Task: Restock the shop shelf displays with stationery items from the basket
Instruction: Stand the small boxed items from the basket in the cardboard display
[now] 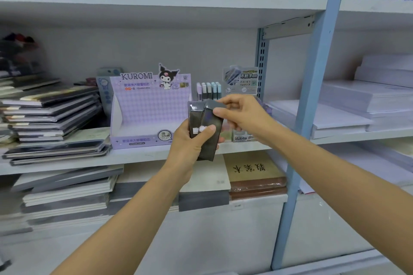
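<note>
Head view puts us mid-restock: our left hand [188, 143] grips two slim dark packs [210, 120], flat, rectangular and glossy like plastic cases, held just in front of the shelf [138, 155]. Our right hand [242, 114] pinches the top of the front pack. Next, we judge, comes sliding that one free and standing it in the lilac cardboard Kuromi display box [149, 107]; the basket is out of sight

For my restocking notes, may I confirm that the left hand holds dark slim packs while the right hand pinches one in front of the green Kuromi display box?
Not quite: the Kuromi display box is purple, not green, as the head view shows. The left hand does hold the dark slim packs and the right hand pinches one.
</note>
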Demonstrator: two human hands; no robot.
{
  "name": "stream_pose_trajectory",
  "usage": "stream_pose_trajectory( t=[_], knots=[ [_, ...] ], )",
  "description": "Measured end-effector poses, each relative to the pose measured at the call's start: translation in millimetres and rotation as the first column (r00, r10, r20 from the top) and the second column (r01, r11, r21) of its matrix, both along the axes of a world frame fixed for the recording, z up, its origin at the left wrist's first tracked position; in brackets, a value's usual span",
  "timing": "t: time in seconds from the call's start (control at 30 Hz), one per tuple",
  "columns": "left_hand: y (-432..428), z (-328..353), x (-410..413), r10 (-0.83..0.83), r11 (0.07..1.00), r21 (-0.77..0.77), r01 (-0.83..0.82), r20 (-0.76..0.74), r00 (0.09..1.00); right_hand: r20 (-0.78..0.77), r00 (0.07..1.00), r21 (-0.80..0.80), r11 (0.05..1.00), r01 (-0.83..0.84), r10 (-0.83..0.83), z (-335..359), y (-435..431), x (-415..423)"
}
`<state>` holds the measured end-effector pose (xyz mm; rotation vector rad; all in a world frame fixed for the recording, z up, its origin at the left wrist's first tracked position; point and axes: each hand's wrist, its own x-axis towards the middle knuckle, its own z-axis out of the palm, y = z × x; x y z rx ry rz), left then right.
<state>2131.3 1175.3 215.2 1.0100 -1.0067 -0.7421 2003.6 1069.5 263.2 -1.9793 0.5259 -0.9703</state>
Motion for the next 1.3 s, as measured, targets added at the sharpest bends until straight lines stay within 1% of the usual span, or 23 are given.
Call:
stream_pose_trajectory(
  t=[0.07,0.17,0.23,0.3,0.37,0.47,0.53,0.6,0.63,0.7,0.77,0.83,0.9,1.0,1.13,1.3],
  knots=[
    [8.9,2.8,11.0,-0.017,0.999,0.031,0.018,-0.031,0.999,0.028,0.998,0.037,0.998,-0.059,0.058,1.7,5.9,13.3],
    [23.6,9.3,32.7,-0.096,0.983,0.137,0.122,-0.187,0.978,0.139,0.976,0.098,0.978,-0.184,0.169,7.4,13.6,30.6],
    [32.6,9.8,47.2,-0.119,0.976,0.159,0.151,-0.194,0.974,0.173,0.96,0.14,0.959,-0.247,0.222,11.1,18.2,42.1],
    [40.8,9.5,59.0,-0.121,0.98,0.131,0.147,-0.187,0.975,0.156,0.953,0.177,0.941,-0.287,0.261,13.8,26.1,54.5],
    [47.5,11.5,68.6,-0.043,0.99,0.124,0.062,-0.146,0.988,0.113,0.957,0.168,0.944,-0.283,0.267,15.4,34.8,69.4],
    [56.0,16.0,79.8,0.113,0.984,0.147,-0.105,-0.046,0.993,0.024,0.981,0.062,0.979,-0.195,0.194,15.9,43.1,90.1],
    [59.0,16.5,90.9,0.172,0.977,0.134,-0.163,-0.055,0.984,0.01,0.982,0.068,0.979,-0.191,0.19,19.0,44.6,99.8],
    [62.4,17.6,105.7,0.204,0.975,0.111,-0.193,-0.102,0.974,0.071,0.977,0.096,0.974,-0.207,0.201,25.5,44.3,108.8],
    [64.5,18.0,114.7,0.229,0.971,0.095,-0.22,-0.103,0.968,0.12,0.974,0.097,0.974,-0.203,0.191,29.8,43.6,113.9],
    [68.5,17.7,135.1,0.294,0.955,0.054,-0.291,-0.071,0.953,0.219,0.966,0.078,0.985,-0.155,0.134,39.6,39.7,126.7],
    [71.7,17.7,153.9,0.351,0.936,0.003,-0.351,-0.056,0.935,0.274,0.959,0.021,0.997,-0.08,0.071,47.4,32.6,140.8],
    [73.6,18.0,167.8,0.393,0.919,-0.002,-0.393,-0.035,0.919,0.249,0.968,-0.076,0.997,-0.017,0.036,50.9,25.6,156.2],
    [72.8,16.1,177.6,0.41,0.912,0.015,-0.409,-0.032,0.912,0.163,0.987,-0.18,0.984,0.016,0.013,48.1,20.1,173.8],
    [68.4,11.4,187.6,0.409,0.913,0.036,-0.407,-0.077,0.909,0.072,0.997,-0.305,0.952,0.038,-0.017,36.0,14.0,200.4],
    [63.5,10.7,197.1,0.404,0.915,0.048,-0.401,-0.13,0.905,0.034,0.999,-0.36,0.933,0.018,-0.006,18.3,7.0,223.4],
    [62.4,15.7,207.2,0.386,0.922,0.079,-0.379,-0.093,0.918,-0.032,0.999,-0.399,0.917,0.002,-0.016,8.4,2.7,235.0]
  ],
)
